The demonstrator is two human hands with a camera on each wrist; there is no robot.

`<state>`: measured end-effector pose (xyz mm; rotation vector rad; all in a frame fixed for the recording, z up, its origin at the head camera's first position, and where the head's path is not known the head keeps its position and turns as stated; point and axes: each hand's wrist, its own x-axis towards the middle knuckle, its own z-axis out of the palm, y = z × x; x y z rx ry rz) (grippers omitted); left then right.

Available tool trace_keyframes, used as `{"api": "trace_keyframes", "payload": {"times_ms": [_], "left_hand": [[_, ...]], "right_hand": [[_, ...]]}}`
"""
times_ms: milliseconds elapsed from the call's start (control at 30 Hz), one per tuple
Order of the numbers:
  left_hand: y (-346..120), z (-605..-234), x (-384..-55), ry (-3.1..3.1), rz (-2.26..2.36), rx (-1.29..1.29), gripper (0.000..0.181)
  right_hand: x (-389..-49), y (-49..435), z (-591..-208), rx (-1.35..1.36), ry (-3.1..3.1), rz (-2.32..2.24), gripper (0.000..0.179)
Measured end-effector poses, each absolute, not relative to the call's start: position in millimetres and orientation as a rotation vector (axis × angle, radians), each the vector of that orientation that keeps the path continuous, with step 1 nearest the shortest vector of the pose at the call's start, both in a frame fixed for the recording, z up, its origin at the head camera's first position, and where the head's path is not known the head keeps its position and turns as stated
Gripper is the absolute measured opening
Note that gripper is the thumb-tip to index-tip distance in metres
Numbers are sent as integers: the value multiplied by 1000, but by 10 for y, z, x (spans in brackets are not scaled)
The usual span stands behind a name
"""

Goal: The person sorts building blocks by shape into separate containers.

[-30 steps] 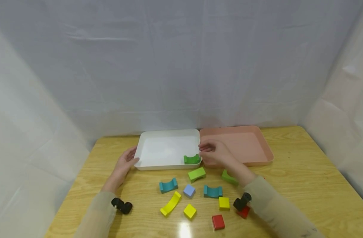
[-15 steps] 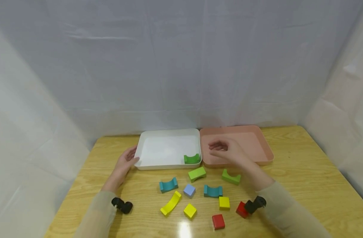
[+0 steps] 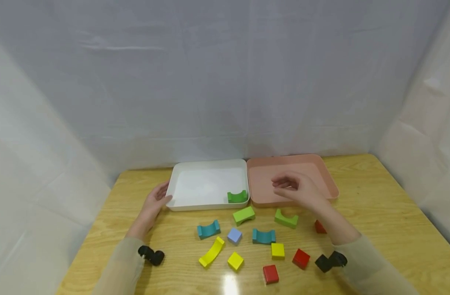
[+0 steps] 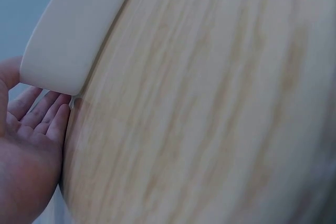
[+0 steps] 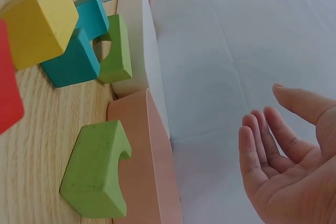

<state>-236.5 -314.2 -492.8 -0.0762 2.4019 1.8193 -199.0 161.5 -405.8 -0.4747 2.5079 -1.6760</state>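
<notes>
Over pink tray (image 3: 262, 176), R hand (image 3: 298, 189) w/ fingers apart; L hand (image 3: 154, 203), fingers clamped on shallow rect. white tray (image 3: 203, 184).

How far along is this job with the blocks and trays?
Early, it seems. Done: one green arched block sits in the white tray. In hand: no block; the right hand, empty, hovers over the pink tray, while the left hand touches the white tray's corner. Apparently left: the loose blocks, in lime, teal, blue, yellow and red, on the table.
</notes>
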Motion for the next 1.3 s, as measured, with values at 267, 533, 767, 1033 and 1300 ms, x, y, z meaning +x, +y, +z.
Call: {"api": "trace_keyframes", "payload": {"times_ms": [267, 533, 767, 1033, 1300], "left_hand": [[-3147, -4937, -2358, 2402, 1815, -83, 67], [-3143, -4927, -2364, 2393, 1827, -88, 66], [-3145, -4938, -2360, 2401, 1815, -85, 67], [-3151, -4947, -2359, 2406, 1806, -89, 67], [-3143, -4947, -2364, 2431, 1793, -87, 65]], "right_hand": [[-1888, 1730, -4058, -418, 2535, -1678, 30], [-1823, 1814, -4131, -394, 2527, -1685, 30], [-1788, 1889, -4276, -386, 2520, -1717, 31], [-1745, 1961, -4432, -362, 2485, -1707, 34], [-1712, 2033, -4551, -312, 2468, -1700, 35]]}}
